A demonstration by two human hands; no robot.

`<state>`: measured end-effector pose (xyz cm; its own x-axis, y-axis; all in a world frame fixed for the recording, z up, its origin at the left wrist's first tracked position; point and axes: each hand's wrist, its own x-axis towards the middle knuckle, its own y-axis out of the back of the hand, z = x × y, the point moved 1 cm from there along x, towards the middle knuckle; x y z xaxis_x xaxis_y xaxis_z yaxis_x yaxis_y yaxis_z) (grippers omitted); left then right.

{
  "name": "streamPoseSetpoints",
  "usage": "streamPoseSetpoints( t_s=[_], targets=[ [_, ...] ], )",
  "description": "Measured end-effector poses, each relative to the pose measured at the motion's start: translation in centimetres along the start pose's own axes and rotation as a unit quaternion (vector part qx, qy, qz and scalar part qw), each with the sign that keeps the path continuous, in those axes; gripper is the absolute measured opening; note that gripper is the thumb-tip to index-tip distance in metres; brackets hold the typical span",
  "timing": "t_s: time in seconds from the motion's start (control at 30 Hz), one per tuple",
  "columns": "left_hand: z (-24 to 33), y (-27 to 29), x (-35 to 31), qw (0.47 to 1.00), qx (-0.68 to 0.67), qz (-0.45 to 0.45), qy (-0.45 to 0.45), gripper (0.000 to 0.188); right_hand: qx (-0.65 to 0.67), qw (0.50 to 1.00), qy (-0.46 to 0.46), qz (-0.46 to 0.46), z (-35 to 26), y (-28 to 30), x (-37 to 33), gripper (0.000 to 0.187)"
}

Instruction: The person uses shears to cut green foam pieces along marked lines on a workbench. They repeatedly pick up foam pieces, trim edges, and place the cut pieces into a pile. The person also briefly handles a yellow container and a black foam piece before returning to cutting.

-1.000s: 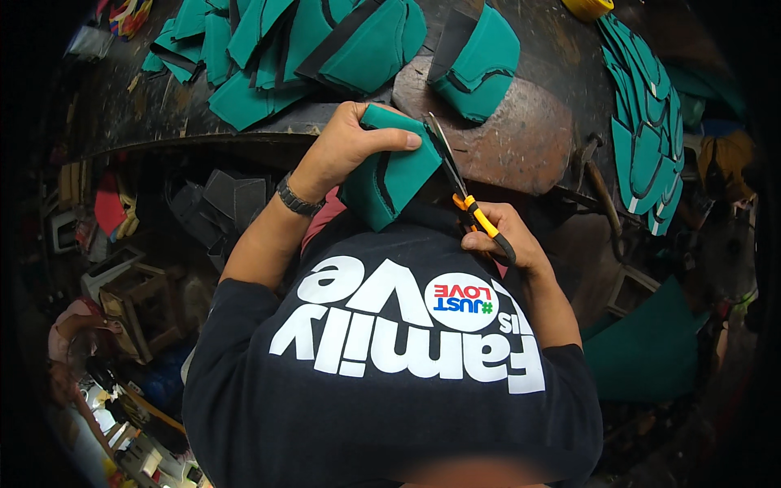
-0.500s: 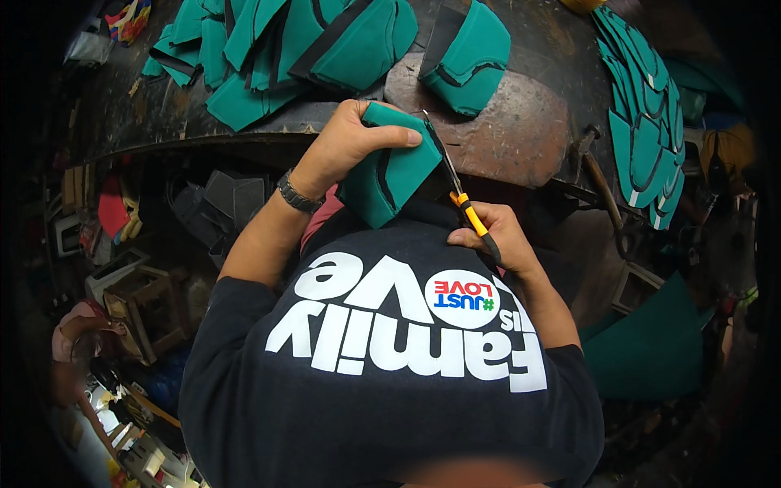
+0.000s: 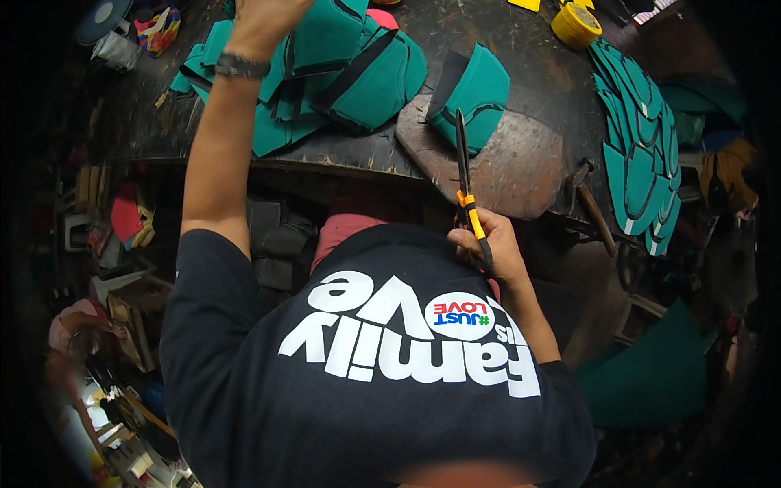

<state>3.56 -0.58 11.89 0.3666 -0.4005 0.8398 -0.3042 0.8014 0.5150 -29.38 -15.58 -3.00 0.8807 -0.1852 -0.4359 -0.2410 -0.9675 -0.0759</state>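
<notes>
In my right hand [image 3: 496, 244] is a pair of scissors [image 3: 465, 175] with orange-yellow and black handles. Their blades look closed and point away from me, the tips over a single green piece [image 3: 480, 98] with black edging. My left hand [image 3: 268, 24] reaches far out to the pile of similar green pieces [image 3: 378, 81] at the back left. The frame's upper edge cuts off its fingers, so their grip is hidden.
A worn brown board [image 3: 512, 163] lies at the dark table's [image 3: 342, 154] near edge. Right of it a hammer [image 3: 592, 203] overhangs the edge. Overlapping green pieces [image 3: 643, 163] with white tips spread at the far right, below a yellow round container [image 3: 576, 26].
My left hand has gone from in front of me, where it held a green piece, up to the far-left pile. The scissors stay in my right hand, now turned more upright.
</notes>
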Motion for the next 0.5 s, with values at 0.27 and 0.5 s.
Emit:
streamPoseSetpoints(
  t_s=[0.27,0.5],
  targets=[
    [-4.4,-6.9,-11.8,0.948,0.224,-0.217,-0.056,0.074,0.113,0.993,-0.032,0.010,0.6,1.5,-0.9,0.023],
    [-4.2,-5.6,-9.8,0.965,0.114,-0.233,-0.035,0.073,0.152,0.988,0.012,0.016,0.5,1.4,-0.7,0.036]
  ],
)
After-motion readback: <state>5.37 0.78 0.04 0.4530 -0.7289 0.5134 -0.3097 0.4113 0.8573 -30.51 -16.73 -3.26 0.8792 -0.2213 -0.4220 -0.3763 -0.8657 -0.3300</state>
